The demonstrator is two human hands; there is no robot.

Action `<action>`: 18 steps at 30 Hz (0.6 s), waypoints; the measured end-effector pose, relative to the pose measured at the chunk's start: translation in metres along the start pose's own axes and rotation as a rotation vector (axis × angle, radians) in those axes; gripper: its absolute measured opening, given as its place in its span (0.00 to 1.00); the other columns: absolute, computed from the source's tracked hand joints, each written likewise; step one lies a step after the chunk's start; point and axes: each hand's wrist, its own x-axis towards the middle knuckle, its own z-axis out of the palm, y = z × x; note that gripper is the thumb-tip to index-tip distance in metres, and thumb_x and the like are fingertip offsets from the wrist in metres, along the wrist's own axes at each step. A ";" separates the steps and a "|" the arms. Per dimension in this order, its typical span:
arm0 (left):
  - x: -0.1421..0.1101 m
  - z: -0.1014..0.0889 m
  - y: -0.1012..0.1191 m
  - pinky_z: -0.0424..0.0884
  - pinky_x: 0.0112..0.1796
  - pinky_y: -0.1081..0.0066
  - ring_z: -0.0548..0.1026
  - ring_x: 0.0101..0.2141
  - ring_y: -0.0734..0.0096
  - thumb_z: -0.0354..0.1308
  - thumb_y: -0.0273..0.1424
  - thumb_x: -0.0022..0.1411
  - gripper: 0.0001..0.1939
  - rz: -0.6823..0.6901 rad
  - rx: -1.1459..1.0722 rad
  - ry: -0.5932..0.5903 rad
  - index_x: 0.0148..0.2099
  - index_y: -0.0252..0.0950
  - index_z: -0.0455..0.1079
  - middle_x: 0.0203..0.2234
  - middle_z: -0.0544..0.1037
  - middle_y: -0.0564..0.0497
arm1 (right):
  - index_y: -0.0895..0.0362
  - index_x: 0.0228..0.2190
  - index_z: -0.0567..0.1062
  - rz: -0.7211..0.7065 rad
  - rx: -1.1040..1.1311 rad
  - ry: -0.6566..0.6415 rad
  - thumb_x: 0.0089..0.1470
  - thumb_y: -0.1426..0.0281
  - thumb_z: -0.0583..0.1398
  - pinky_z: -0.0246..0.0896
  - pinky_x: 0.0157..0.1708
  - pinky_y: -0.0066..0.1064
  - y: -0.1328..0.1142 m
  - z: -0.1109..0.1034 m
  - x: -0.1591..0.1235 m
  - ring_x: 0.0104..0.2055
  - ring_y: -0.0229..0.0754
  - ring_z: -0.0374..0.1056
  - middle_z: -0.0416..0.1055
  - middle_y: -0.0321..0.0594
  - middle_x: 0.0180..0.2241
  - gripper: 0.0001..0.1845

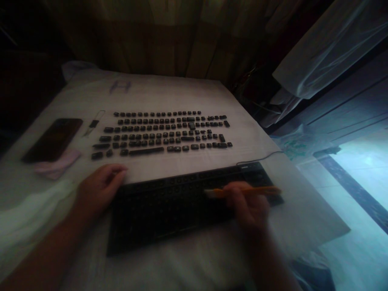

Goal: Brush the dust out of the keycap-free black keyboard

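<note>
A black keyboard (169, 210) with its keycaps off lies at a slant on the pale cloth. My right hand (250, 208) grips a brush (260, 190) by its orange handle. The brush's pale bristles point left, over the keyboard's upper right part; motion blur hides whether they touch. My left hand (100, 188) rests at the keyboard's upper left corner, its fingers loosely curled with nothing visible in them. Beyond the keyboard, loose black keycaps (151, 142) are laid out in several rows, with the long spacebar (146, 150) in the nearest row.
At the left, a dark phone (54, 139) lies partly over a pink cloth (57, 165). A keycap puller with wire loops (94, 123) lies beside the keycaps. The keyboard's cable (262, 157) runs off rightward. A clear plastic bag (297, 141) sits past the table's right edge.
</note>
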 end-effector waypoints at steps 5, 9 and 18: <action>0.001 0.002 -0.002 0.73 0.44 0.63 0.78 0.37 0.61 0.47 0.49 0.57 0.23 -0.011 -0.001 -0.001 0.43 0.41 0.74 0.39 0.82 0.49 | 0.52 0.32 0.76 0.011 -0.040 -0.045 0.63 0.70 0.56 0.57 0.23 0.30 0.000 -0.001 0.001 0.20 0.37 0.65 0.69 0.30 0.20 0.10; 0.002 0.003 -0.003 0.72 0.44 0.62 0.78 0.37 0.61 0.47 0.50 0.57 0.24 0.003 0.003 0.007 0.43 0.41 0.74 0.39 0.82 0.49 | 0.52 0.31 0.76 0.006 -0.086 -0.107 0.63 0.69 0.56 0.59 0.24 0.30 0.002 0.000 0.003 0.22 0.37 0.66 0.71 0.32 0.22 0.10; 0.001 0.001 0.000 0.72 0.43 0.63 0.77 0.35 0.62 0.47 0.49 0.55 0.22 -0.001 -0.006 0.018 0.41 0.42 0.74 0.37 0.82 0.51 | 0.52 0.33 0.75 -0.101 -0.043 -0.193 0.64 0.72 0.56 0.63 0.26 0.29 0.009 -0.001 0.005 0.23 0.37 0.70 0.76 0.32 0.26 0.09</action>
